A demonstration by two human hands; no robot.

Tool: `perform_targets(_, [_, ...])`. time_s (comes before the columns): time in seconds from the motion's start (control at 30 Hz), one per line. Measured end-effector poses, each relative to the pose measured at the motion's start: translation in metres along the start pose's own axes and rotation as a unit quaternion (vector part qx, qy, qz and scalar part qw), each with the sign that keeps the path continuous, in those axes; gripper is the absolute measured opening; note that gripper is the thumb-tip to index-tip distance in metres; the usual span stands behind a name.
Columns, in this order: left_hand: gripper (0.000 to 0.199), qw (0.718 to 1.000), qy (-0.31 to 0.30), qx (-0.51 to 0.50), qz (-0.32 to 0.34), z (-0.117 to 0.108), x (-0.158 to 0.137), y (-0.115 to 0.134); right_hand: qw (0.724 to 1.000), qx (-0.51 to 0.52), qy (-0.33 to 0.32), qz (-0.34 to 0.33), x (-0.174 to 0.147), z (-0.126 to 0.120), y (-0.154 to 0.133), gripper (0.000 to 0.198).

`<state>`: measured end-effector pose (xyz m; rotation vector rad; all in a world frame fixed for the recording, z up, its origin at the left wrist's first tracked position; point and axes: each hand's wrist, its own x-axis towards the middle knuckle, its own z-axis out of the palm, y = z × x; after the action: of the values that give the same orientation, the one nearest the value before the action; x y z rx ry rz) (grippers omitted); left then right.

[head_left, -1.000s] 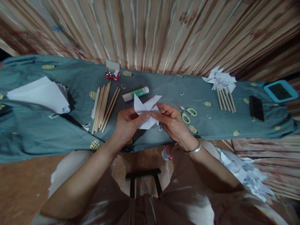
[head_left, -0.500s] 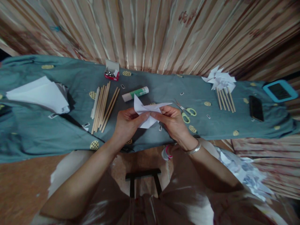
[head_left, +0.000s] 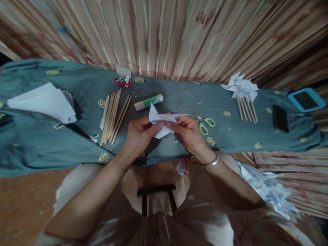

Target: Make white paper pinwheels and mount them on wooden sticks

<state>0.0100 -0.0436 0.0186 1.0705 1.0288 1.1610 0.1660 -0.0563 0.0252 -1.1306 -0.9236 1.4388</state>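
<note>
A white paper pinwheel (head_left: 162,132) is held over the near part of the table, its folded points sticking up and out. My left hand (head_left: 140,134) pinches it from the left, thumb pressed near the middle. From the other side my right hand (head_left: 188,131) grips it too, its thumb meeting the left one at the centre. Fingers behind the paper are partly hidden. Just beyond the paper lies a glue stick (head_left: 148,102) with a green label. Scissors (head_left: 204,122) with light green handles rest right of my right hand.
Wooden sticks (head_left: 110,118) lie left of my hands, and a stack of white paper (head_left: 43,104) sits farther left. An open red box (head_left: 123,81) holds small shiny metal pieces. At right are finished pinwheels (head_left: 241,87) on sticks, a phone (head_left: 280,118) and a blue-framed device (head_left: 306,99).
The paper has tilted slightly and its upper left point has shifted a little to the right. Both hands keep their hold in nearly the same place.
</note>
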Motion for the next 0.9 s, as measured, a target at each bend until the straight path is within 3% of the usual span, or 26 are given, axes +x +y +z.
perform_targets(0.27, [0.025, 1.000, -0.003, -0.013, 0.001, 0.0006, -0.0013, 0.0010, 1.000, 0.020, -0.008, 0.009, 0.0004, -0.0007, 0.0008, 0.026])
perform_targets(0.9, [0.029, 1.000, -0.005, 0.008, 0.010, -0.0015, -0.0004, -0.0006, 0.999, 0.040, -0.019, 0.014, 0.0018, -0.0006, 0.0027, 0.031])
